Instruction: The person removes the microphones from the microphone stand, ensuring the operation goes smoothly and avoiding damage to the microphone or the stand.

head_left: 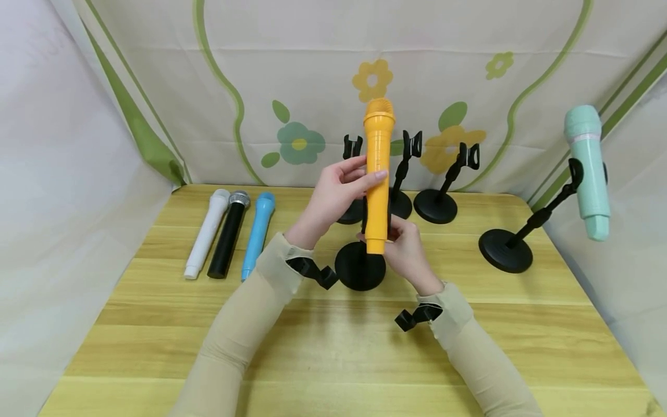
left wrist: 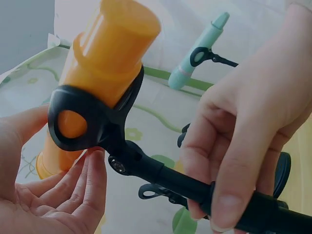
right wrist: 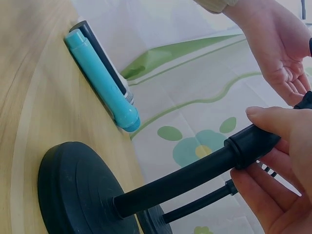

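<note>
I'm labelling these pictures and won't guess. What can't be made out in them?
Head view: most of the clip on the front stand, hidden behind the orange microphone.
Head view: the pole of the back-left stand, hidden by the left hand.
Left wrist view: the front stand's base, cut off by the right edge.
Right wrist view: most of the white microphone, hidden behind the black microphone and blue microphone.

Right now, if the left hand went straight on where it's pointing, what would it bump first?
The orange mic: the left hand is touching it. Past that, maybe a back stand, but how far back is hard to tell.
</note>
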A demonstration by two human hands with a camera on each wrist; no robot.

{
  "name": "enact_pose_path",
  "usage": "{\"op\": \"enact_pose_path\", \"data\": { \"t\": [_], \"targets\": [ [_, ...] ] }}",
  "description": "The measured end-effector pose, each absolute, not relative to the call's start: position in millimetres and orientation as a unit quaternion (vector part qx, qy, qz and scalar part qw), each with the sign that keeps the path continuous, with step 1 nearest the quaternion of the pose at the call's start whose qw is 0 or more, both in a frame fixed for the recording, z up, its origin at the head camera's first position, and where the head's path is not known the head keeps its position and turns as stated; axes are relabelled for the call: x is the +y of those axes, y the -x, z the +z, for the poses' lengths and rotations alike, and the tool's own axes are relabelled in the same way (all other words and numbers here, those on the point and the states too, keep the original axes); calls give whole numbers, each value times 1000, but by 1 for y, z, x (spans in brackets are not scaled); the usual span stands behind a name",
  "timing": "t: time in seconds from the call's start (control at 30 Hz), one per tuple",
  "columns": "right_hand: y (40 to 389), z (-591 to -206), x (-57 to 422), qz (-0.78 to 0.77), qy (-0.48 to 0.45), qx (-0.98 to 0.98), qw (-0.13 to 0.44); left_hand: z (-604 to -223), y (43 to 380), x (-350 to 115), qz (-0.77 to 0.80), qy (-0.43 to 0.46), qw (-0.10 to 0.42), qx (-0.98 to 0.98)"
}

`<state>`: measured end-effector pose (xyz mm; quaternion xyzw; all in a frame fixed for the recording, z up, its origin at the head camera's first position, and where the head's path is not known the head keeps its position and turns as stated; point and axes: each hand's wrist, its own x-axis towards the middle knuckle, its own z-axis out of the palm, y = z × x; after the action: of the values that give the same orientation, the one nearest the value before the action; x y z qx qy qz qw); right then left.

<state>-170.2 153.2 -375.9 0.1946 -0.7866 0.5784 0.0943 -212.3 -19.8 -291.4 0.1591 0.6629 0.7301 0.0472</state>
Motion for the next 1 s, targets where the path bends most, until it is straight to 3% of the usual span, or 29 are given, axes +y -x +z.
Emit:
{"op": "enact_pose_path", "data": {
  "t": [0.23,1.0],
  "targets": [
    [183,-396,158,577,-199,-786,101,-299,201,-23,722,-157,53,672],
    [184,-397,158,564,-217,-787,125,-306,182,-27,720,-181,45,668]
  ]
}}
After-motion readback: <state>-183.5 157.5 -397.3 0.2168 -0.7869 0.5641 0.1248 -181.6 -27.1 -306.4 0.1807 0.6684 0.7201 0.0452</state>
